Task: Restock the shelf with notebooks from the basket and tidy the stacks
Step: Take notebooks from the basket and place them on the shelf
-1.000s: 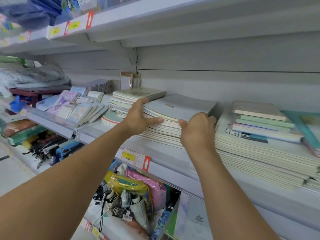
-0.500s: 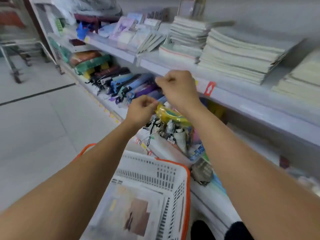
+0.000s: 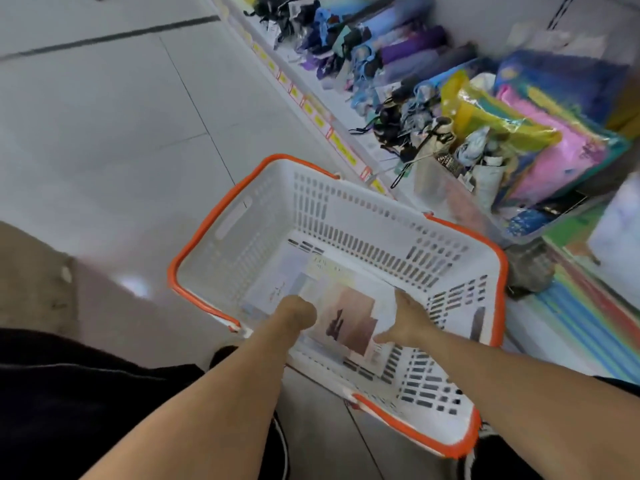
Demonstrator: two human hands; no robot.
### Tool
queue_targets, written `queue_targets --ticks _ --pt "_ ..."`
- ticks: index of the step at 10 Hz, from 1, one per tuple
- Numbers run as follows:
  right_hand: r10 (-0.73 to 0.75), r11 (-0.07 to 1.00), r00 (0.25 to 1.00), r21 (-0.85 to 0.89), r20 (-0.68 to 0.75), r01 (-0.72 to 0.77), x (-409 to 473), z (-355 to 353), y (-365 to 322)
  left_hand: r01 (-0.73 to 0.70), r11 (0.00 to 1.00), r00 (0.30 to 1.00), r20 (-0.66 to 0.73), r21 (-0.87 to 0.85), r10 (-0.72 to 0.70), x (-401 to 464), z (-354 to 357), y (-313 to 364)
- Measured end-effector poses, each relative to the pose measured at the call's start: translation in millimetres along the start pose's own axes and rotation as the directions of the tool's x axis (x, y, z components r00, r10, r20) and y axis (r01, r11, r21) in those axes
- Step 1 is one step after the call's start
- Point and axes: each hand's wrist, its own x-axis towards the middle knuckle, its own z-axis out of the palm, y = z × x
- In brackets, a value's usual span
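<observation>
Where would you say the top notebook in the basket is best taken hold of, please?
The top notebook lies flat on the basket floor, walled in on all sides, so come from above and take its two side edges. The left hand and right hand are at those edges; sliding fingers under one edge to tip it up would probably be easiest.

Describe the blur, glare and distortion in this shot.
Head view: motion blur smears the umbrellas and packets at the top right; a soft glare spot sits on the floor left of the basket; wide-angle bending curves the shelf edge; the notebook cover print is unreadable.
</observation>
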Motion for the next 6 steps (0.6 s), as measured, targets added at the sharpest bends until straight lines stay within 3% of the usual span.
queue_targets --ticks 1,2,3,4,5,6 --pt "-0.025 1.000 1.000 0.019 -0.002 0.025 17 3 -10 -0.015 0.999 1.000 0.026 0.043 0.014 -1 2 16" --pt "0.004 0.999 0.995 -0.049 -0.103 -0.009 23 15 -13 -0.058 0.989 0.996 0.075 0.136 0.048 -3 8 20" --pt "0.078 0.996 0.989 -0.037 -0.129 -0.083 23 9 -13 -0.011 0.992 0.998 0.061 0.127 0.003 0 5 8" --pt "0.081 0.995 0.995 0.058 -0.059 -0.078 28 -13 -11 0.077 0.997 0.994 0.082 0.020 -0.079 8 1 5" --pt "-0.003 0.979 0.999 0.202 0.048 -0.007 16 -47 -30 0.079 0.997 0.990 0.117 -0.024 -0.076 2 -6 4" --pt "-0.164 0.913 0.986 0.378 0.001 0.152 -16 -97 -55 0.116 0.949 0.987 0.142 -0.293 -0.077 -3 -12 2"
